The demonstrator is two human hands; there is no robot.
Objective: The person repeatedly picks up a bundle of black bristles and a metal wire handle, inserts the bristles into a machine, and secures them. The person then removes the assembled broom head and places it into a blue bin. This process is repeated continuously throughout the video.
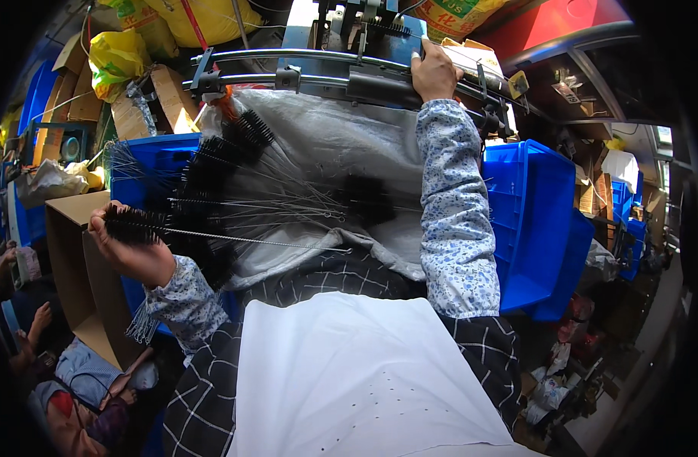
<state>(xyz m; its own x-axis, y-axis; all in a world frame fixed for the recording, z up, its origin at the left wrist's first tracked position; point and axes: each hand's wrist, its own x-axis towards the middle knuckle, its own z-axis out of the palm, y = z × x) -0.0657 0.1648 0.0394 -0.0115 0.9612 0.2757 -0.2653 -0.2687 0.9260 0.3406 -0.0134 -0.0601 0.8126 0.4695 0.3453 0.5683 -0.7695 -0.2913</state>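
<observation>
On the left, my left hand (139,255) is closed around the bristled end of a black tube brush (139,226). Its twisted wire stem points right across my lap and ends in a small loop. My right hand (436,70) reaches up to the machine (326,23), fingers bent together at the end of another black brush (387,29) in it; what they pinch is too small to make out. Between my arms, a pile of black wire brushes (212,171) lies on a grey plastic sheet (326,126) over my lap, stems mostly pointing right.
Two steel rails (311,58) cross in front of me. Blue crates (528,228) stand at my right, another blue crate (155,145) at my left beside an open cardboard box (90,266). Yellow sacks (204,23) lie behind. Another person (90,381) sits at lower left.
</observation>
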